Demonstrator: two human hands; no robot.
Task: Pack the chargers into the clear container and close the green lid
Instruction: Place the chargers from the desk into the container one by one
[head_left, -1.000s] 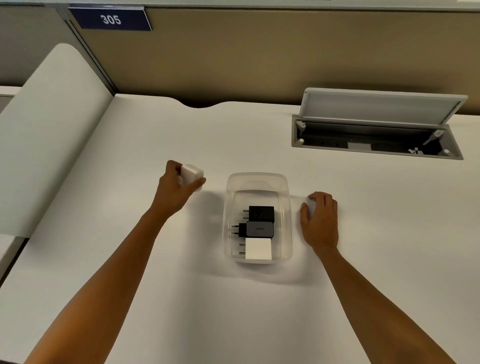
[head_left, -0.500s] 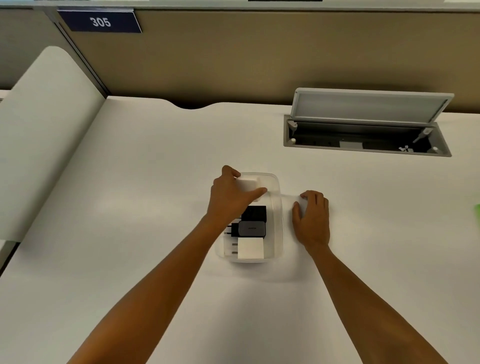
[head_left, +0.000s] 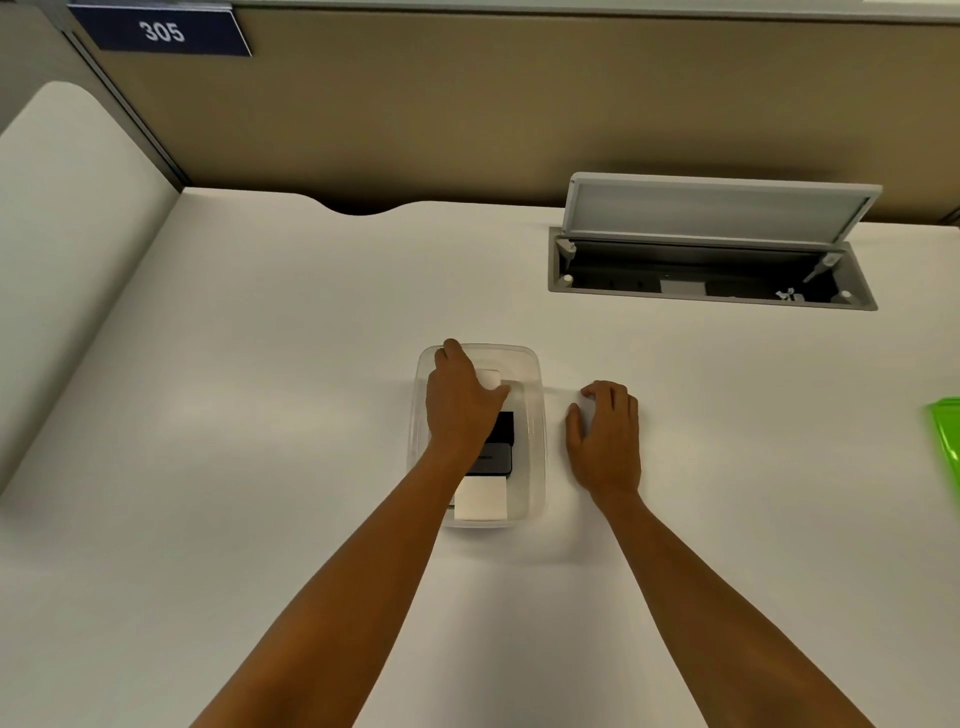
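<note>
The clear container (head_left: 535, 447) sits mid-desk. Inside it lie a white charger (head_left: 480, 499) at the near end, a dark grey charger (head_left: 493, 460) and a black charger (head_left: 504, 427) behind it. My left hand (head_left: 460, 402) reaches into the far end of the container, shut on another white charger (head_left: 491, 378) held low inside. My right hand (head_left: 605, 441) rests on the desk just right of the container, covering something white whose shape I cannot make out. The green lid (head_left: 948, 441) shows at the right edge of the view.
An open cable hatch (head_left: 711, 275) with a raised flap is set into the desk at the back right. A partition wall runs along the back, and a white divider panel (head_left: 67, 260) stands on the left.
My left hand carried the white charger from left of the container over its far end and lowered it inside. The right hand stayed put. The green lid came into view.
</note>
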